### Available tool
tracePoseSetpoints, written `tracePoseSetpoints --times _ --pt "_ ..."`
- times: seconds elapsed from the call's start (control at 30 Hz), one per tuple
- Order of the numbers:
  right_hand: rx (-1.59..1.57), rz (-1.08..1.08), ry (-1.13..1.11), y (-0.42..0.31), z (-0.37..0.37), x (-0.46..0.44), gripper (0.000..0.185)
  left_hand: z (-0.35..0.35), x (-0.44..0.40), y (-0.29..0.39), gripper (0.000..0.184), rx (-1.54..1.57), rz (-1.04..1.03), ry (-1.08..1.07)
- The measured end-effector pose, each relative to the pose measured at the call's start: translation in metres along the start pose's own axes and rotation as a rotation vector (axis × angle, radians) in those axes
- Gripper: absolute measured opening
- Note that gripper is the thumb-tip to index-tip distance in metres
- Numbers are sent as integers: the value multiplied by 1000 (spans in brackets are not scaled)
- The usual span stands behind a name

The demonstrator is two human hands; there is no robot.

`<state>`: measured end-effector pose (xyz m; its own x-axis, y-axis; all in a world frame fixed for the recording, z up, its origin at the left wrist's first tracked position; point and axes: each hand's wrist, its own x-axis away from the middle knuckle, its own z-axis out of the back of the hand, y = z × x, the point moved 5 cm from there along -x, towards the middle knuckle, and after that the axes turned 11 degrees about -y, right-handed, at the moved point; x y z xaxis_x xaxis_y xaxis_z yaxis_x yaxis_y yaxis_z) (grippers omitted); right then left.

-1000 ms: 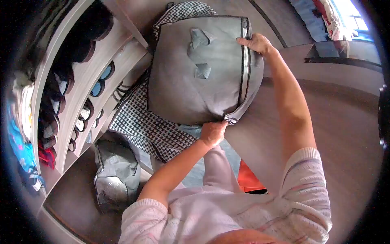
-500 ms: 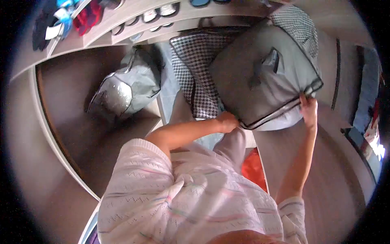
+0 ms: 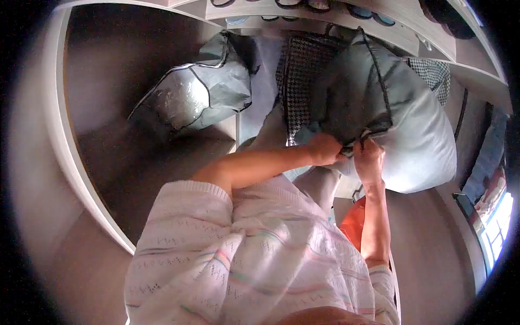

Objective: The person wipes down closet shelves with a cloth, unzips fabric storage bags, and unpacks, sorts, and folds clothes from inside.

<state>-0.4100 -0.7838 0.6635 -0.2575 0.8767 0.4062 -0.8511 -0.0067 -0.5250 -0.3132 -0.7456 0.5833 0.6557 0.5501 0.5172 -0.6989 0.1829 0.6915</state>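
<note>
A large grey fabric storage bag (image 3: 417, 130) with black piped edges bulges in front of me at the right. My right hand (image 3: 370, 158) is closed on its dark trimmed edge, near a gathered corner. Close by on the left, my left hand (image 3: 325, 149) grips the same edge, its fingertips partly hidden. The two hands are only a short gap apart. Behind the bag, black-and-white houndstooth fabric (image 3: 299, 81) hangs down, and a checked piece (image 3: 430, 76) shows past its far right side.
Another grey bag with a clear panel (image 3: 222, 81) rests in the dark cabinet compartment (image 3: 108, 70) at left. Shelves with several shoes (image 3: 360, 12) curve across the top. Something orange-red (image 3: 353, 223) lies below my right forearm. A bright window (image 3: 498, 227) is at far right.
My right hand has moved left along the bag's edge, close to my left hand. The bag's top has folded over and its pale side now faces right. The view has shifted.
</note>
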Motion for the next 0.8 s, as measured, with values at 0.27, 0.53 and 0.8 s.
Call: tracePoseSetpoints --times 0.27,0.53,0.8 --pt "204 293 -164 -70 -4 8 21 15 78 -5 21 79 -142 167" --pt "234 514 -159 -67 -16 1 9 -25 141 -89 24 139 423 286" --pt "-522 -460 497 301 183 20 48 -61 153 -246 31 27 604 180"
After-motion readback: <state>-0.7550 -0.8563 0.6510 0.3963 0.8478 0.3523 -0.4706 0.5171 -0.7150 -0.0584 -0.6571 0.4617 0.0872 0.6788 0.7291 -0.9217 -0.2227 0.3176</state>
